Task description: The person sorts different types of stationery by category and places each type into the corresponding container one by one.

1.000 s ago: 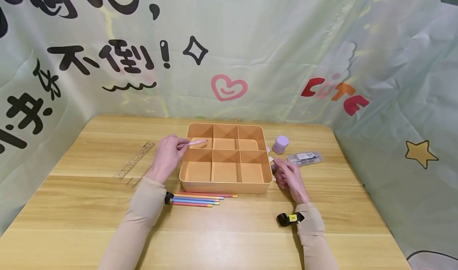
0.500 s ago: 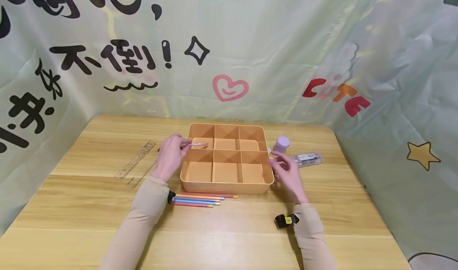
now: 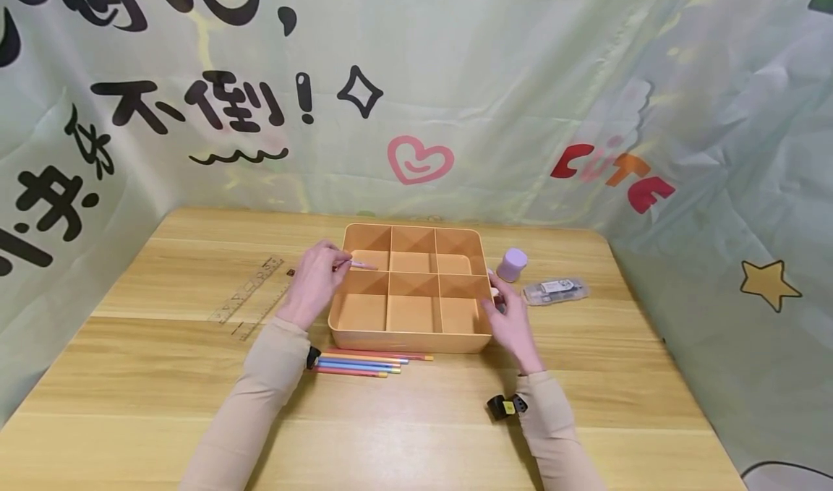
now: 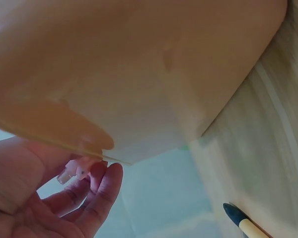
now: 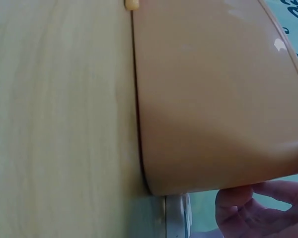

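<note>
My left hand (image 3: 314,281) pinches a slim pink pen (image 3: 361,265) above the back left compartment of the orange divided storage box (image 3: 413,343). In the left wrist view, curled fingertips hold the pen's pink, clear-ended part (image 4: 74,170) close by the box rim. At the box's right side, my right hand (image 3: 510,325) holds the rim, thumb at the top edge and fingers against the outer wall. The right wrist view has the bent fingers (image 5: 233,198) touching that wall. A small white piece (image 3: 494,292) shows beside this hand, partly hidden; its kind is unclear.
Several coloured pencils (image 3: 364,363) lie in front of the box. Two clear rulers (image 3: 250,288) are at the left. A purple cylinder (image 3: 512,264) and a clear plastic case (image 3: 555,291) stand right. A black-tipped cream rod (image 4: 238,218) lies on the table.
My right hand has moved left from the small white pieces beside the box onto its right rim. The left hand, still pinching the pink pen, has barely shifted; the pen dips slightly lower.
</note>
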